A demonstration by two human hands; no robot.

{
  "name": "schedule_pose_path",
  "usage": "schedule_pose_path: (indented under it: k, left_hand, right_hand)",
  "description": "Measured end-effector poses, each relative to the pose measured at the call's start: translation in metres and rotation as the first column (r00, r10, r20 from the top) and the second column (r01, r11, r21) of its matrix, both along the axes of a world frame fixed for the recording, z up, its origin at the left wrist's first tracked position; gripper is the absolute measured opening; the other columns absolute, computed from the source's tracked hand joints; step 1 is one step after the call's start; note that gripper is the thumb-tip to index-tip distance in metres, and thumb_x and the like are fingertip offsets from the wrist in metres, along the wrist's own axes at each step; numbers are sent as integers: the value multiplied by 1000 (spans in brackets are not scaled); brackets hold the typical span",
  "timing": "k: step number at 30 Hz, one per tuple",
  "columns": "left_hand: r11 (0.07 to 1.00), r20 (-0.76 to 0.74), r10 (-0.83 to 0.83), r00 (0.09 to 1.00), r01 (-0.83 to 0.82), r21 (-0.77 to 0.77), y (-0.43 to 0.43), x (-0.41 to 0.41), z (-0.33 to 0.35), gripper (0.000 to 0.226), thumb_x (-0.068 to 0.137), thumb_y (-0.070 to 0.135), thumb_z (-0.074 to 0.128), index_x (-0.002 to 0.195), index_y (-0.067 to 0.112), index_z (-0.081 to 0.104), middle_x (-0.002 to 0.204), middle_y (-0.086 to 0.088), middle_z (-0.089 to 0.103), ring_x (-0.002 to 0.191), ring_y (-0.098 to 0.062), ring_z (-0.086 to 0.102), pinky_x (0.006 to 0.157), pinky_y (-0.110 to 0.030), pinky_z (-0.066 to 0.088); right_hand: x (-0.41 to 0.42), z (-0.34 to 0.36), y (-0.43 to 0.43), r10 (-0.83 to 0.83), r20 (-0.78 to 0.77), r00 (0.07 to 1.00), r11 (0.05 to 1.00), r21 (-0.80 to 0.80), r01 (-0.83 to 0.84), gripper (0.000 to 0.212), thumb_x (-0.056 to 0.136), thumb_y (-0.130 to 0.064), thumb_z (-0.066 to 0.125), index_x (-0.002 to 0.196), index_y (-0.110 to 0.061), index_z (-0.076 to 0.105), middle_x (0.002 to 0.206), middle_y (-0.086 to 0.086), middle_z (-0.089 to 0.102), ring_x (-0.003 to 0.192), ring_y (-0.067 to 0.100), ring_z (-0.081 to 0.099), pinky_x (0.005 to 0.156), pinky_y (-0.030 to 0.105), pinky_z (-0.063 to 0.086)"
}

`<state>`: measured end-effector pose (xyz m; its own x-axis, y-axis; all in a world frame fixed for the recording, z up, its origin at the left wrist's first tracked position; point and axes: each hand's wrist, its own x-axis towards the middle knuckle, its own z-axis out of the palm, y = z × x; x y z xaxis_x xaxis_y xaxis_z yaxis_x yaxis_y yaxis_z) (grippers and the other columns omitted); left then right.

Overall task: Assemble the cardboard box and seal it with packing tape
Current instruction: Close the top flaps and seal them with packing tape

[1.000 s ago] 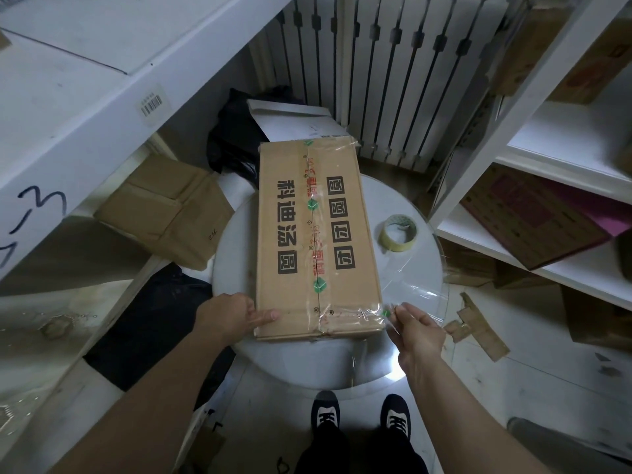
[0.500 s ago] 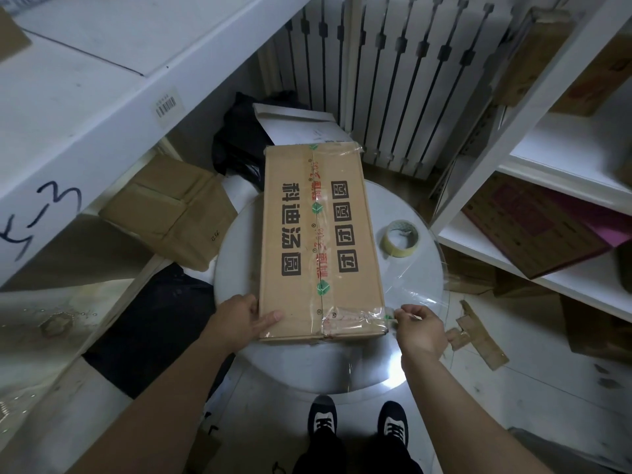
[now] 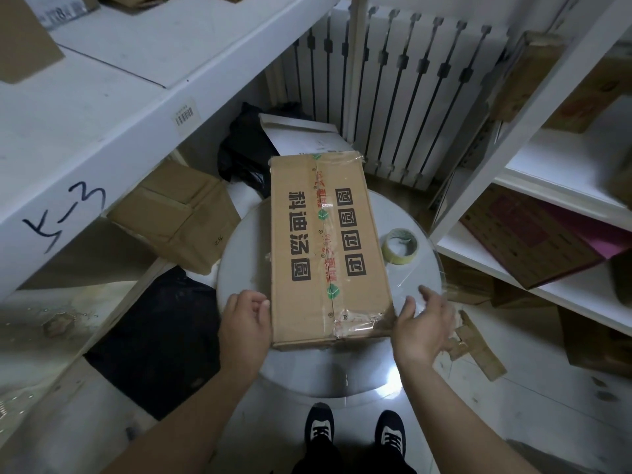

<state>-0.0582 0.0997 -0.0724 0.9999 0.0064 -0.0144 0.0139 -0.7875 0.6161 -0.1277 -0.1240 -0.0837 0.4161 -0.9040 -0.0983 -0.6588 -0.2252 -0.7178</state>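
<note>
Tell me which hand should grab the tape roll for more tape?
Probably the right hand. The tape roll sits on the round table right of the cardboard box, on that hand's side, and that hand's fingers are open. The left hand rests against the box's left side.

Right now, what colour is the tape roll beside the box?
The tape roll is pale yellow; the head view, the only one, shows it.

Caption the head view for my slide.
Taped cardboard box on the round table, left hand and right hand flanking its near end, tape roll alongside.
</note>
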Motion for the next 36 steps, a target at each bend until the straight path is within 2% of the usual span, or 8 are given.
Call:
schedule_pose_path:
  k: [4,9,13,19,22,27,30,36]
  left_hand:
    - [983,-18,132,991,-134,-129,-32,-27,-7,26,88,-5,59,113,2,62,107,-9,51,98,-29,57,94,-32,45]
    - [973,-217,194,957,-215,-80,-63,-43,-8,51,94,-2,47,142,-7,34,140,-22,39,125,-37,42,100,-37,36]
    - [952,-439,253,862,-302,-46,-60,-32,-22,40,103,17,38,136,-7,39,125,-24,57,110,-41,56,80,-39,43]
    - [929,-592,118,797,-299,-218,-41,-18,-26,31,103,26,38,113,2,54,105,-16,62,90,-28,55,77,-32,41]
    - [871,-694,75,716,-386,-304,-39,-9,-26,27,95,31,41,90,12,59,92,-10,61,85,-25,55,78,-34,42]
    - [610,-803,-101,588,-601,-516,-30,1,-30,20,99,15,43,107,10,60,97,-8,68,91,-20,61,78,-30,46]
    - [599,-804,-225,551,-572,-560,-26,8,-32,22,96,26,54,115,17,60,103,-3,74,104,-19,62,90,-31,43]
    - [576,-798,-308,519,-565,-590,-22,20,-50,45,83,43,62,122,20,59,114,-6,72,113,-26,61,101,-40,44]
  right_hand:
    - [-8,4,25,247,13,969,968,-51,-246,21,95,-10,53,113,-11,63,112,8,54,110,24,48,90,30,40]
    - [-17,-13,46,406,-132,904,912,4,-409,42,93,-6,49,135,-10,47,142,7,39,132,23,32,109,36,36]
    - [-16,-14,43,312,-135,941,947,127,-296,47,99,-19,45,145,-12,37,154,7,27,137,15,25,109,23,26]
    - [-19,-12,13,323,-99,941,923,253,-290,61,83,-18,67,139,-15,42,119,2,62,110,28,58,90,32,43]
    - [-15,-9,-1,325,-78,942,847,467,-253,54,77,-22,72,127,-26,52,106,-6,66,100,20,62,84,27,45]
    - [-8,-17,-24,343,50,938,611,746,-264,47,57,-27,75,103,-23,65,101,-4,71,96,14,64,77,28,47]
    - [-5,-20,-32,413,83,907,432,859,-275,55,56,-33,71,109,-26,61,111,-8,67,106,9,55,98,43,42]
    - [-2,-28,-38,456,71,887,374,890,-263,71,43,-42,72,110,-22,61,115,-5,65,113,11,52,108,51,34]
